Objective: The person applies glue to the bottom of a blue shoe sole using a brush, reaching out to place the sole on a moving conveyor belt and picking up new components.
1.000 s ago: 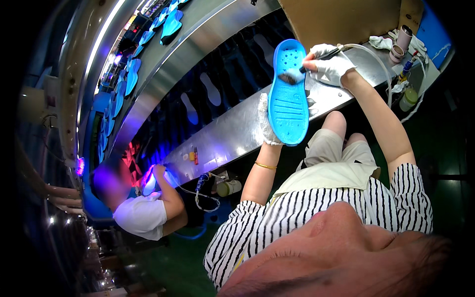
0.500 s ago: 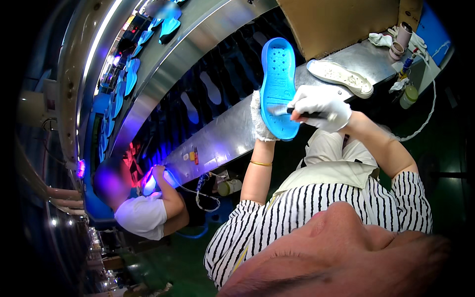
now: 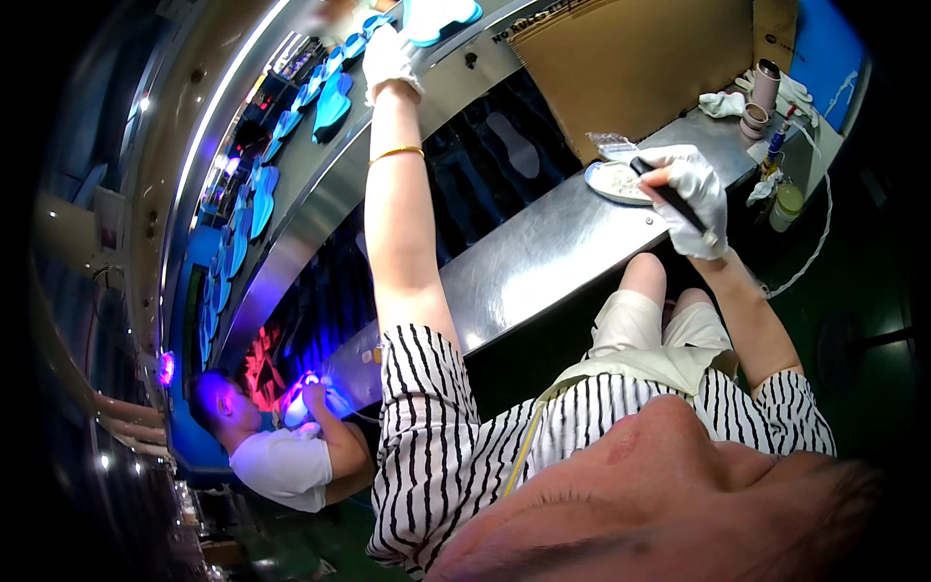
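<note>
My left hand (image 3: 391, 70), in a white glove, reaches far out over the belt at the top. Beside it, at the picture's upper edge, lies a pale blue shoe sole (image 3: 436, 17). The fingertips are blurred, so whether they grip a sole is unclear. Gloved in white too, my right hand (image 3: 696, 199) is closed round a black-handled brush (image 3: 679, 204). The brush's pale bristle end points up and left, above a white shoe sole (image 3: 613, 181) with whitish stuff in it on the metal ledge. My fingers partly cover that sole.
Several blue soles (image 3: 262, 202) lie along the curved belt. A metal ledge (image 3: 524, 262) runs across before me, with a large cardboard box (image 3: 640, 73) behind. At right stand a pinkish bottle (image 3: 765, 85) and white gloves (image 3: 722, 104). A co-worker (image 3: 281, 461) sits at lower left under violet light.
My left hand has moved from over the ledge up and left to the belt; the blue sole is no longer before me. My right hand, with the brush, has shifted right toward the white sole.
</note>
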Tool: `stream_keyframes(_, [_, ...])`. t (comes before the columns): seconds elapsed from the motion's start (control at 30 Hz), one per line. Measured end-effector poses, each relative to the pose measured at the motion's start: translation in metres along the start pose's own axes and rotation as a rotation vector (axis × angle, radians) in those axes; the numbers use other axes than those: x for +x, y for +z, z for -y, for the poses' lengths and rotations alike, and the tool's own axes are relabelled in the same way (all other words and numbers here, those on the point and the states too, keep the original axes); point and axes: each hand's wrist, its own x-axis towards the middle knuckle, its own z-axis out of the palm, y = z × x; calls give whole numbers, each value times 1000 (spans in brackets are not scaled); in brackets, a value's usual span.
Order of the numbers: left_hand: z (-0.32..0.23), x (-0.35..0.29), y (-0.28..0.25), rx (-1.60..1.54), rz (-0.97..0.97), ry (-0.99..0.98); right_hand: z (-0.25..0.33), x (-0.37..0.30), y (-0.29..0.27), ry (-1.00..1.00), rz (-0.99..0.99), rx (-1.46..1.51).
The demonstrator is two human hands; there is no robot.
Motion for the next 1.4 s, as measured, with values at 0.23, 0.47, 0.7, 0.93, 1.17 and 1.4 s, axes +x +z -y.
stream_keyframes(0.23, [52,-27,-3,399,66,-238,0,-30,-3,134,247,-83])
stream_keyframes(0.47, [163,-45,-27,-177,234,-738,2,-35,11,108,163,90])
stream_keyframes(0.7, [84,-118,-78,226,-309,9,5,-40,20,498,151,313])
stream_keyframes(0.93, [33,-175,-146,-1401,-824,-275,-2,-52,17,614,194,247])
stream_keyframes(1.17, [13,-233,-85,-2151,1,-146,-2,-63,32,660,233,412])
stream_keyframes(1.4, [-80,-343,-27,-2828,518,-922,12,-63,40,607,383,400])
